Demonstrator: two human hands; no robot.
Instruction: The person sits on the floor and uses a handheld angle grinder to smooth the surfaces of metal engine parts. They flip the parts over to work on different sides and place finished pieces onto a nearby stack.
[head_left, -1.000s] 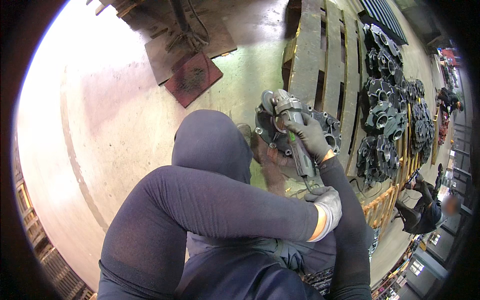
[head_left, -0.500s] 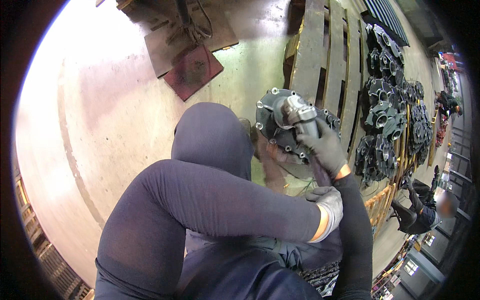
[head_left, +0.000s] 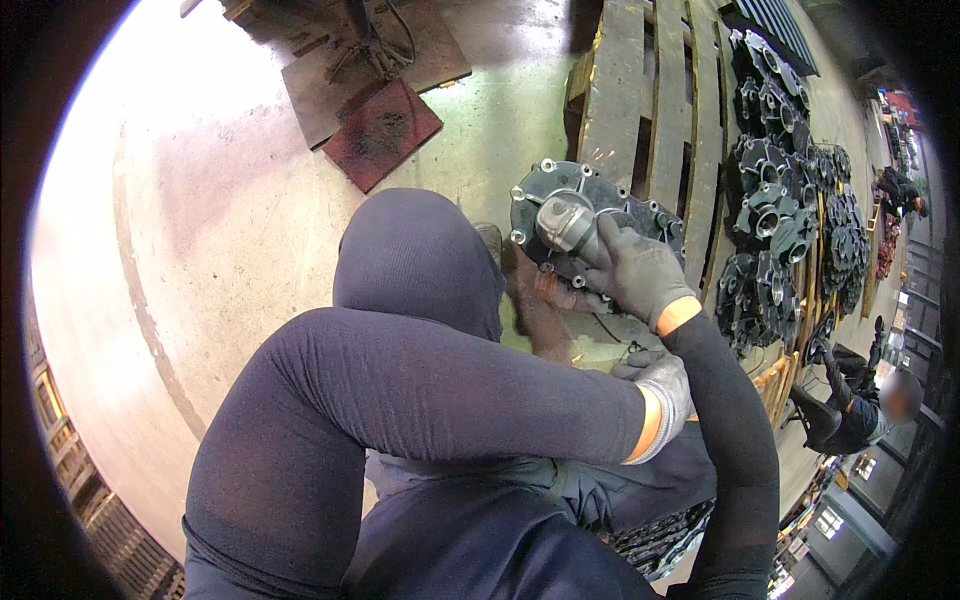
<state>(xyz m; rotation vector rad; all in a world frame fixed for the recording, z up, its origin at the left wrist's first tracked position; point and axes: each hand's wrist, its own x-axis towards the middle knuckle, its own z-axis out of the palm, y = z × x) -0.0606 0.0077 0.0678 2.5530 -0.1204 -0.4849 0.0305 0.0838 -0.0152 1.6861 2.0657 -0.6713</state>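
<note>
The gloved right hand [head_left: 640, 272] is wrapped tight round a grey angle grinder [head_left: 568, 222] pressed on the dark round casting [head_left: 560, 195] at one o'clock (beside a wooden pallet [head_left: 640, 110]). The left hand [head_left: 662, 395], gloved, lies below; its grasp cannot be made out.

A pale concrete floor [head_left: 200, 230] fills the left and middle, glossy where light falls on it and marked by a faint curved line. At its top edge lie rusty metal plates [head_left: 380, 130] — one reddish, set at an angle — with a dark stand above them. Right of the plates stands a wooden pallet [head_left: 640, 110] of worn slats, and beyond the pallet rows of dark metal castings [head_left: 780, 200] stretch away. Far right of the pallet, another person [head_left: 860, 400] crouches — small bright windows [head_left: 830, 520] show below.
</note>
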